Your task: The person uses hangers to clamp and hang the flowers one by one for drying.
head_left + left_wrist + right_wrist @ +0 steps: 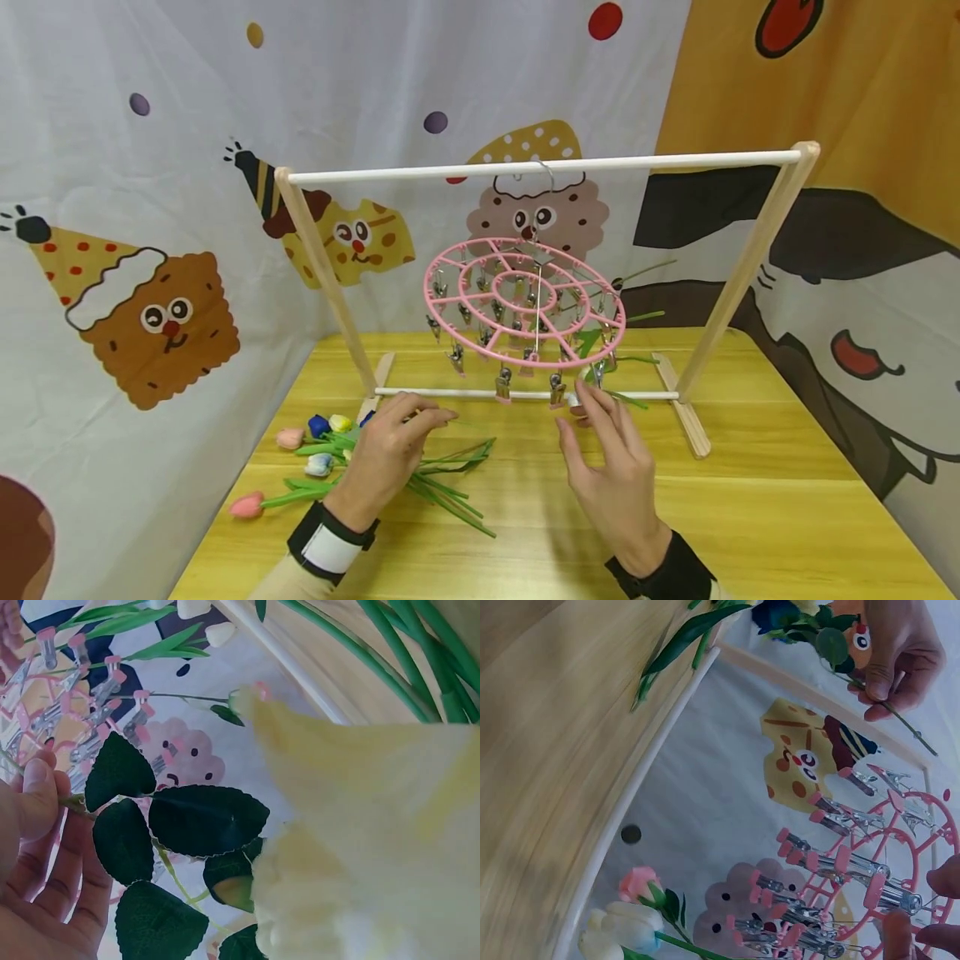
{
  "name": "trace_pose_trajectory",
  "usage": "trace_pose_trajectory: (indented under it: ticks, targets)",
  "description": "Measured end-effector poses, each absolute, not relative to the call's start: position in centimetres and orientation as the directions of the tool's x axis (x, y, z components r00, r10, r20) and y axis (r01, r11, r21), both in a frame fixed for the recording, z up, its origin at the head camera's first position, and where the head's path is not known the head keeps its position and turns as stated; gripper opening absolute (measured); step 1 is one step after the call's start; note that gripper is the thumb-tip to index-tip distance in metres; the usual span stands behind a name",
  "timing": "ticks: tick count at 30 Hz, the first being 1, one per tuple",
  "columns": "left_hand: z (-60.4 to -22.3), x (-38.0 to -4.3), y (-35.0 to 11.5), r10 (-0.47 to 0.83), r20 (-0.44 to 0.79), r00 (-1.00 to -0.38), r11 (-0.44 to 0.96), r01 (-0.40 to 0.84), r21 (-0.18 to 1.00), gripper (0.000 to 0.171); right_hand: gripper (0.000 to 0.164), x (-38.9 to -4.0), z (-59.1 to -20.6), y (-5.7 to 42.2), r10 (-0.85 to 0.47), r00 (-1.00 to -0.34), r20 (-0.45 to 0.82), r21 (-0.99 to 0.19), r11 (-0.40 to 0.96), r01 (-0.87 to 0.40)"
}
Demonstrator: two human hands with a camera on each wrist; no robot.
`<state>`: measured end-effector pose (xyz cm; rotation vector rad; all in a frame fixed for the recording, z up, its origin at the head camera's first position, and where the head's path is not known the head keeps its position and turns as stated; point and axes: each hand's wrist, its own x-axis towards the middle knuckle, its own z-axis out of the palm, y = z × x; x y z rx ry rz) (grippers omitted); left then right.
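Note:
My left hand (392,450) pinches a thin green flower stem (900,720) between thumb and fingers, above the table's left side. Dark serrated leaves (206,819) grow from the stem, and a blurred pale yellow flower (367,840) fills the right of the left wrist view. My right hand (611,467) is raised at the front right edge of a pink round clip hanger (517,304). Its thumb and forefinger stand apart beside a hanging metal clip (557,389); whether they touch it cannot be told. A white tulip (626,926) and a pink rose (640,885) show beyond the clips.
The hanger hooks over the white top bar (420,172) of a wooden rack (322,275). On the table at left lie several artificial tulips, including a pink tulip (247,505) and a blue tulip (318,426). A printed cloth (360,75) hangs behind.

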<state>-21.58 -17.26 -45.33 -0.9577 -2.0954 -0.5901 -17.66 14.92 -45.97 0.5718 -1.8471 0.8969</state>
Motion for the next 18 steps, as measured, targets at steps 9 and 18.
trace_pose_trajectory:
  ticks: [9,18]
  targets:
    - [-44.4,-21.6,-16.5,0.379,0.829,-0.410,0.581,0.803,0.132,0.016,0.064,-18.3,-44.5,14.7,0.022,-0.553,0.833,-0.480,0.526,-0.702]
    - [-42.7,-21.2,-15.1,0.255,0.902,-0.349,0.511,0.840,0.180,0.026,0.047,-18.9,-43.7,14.9,0.036,-0.624,0.781,-0.575,0.432,-0.695]
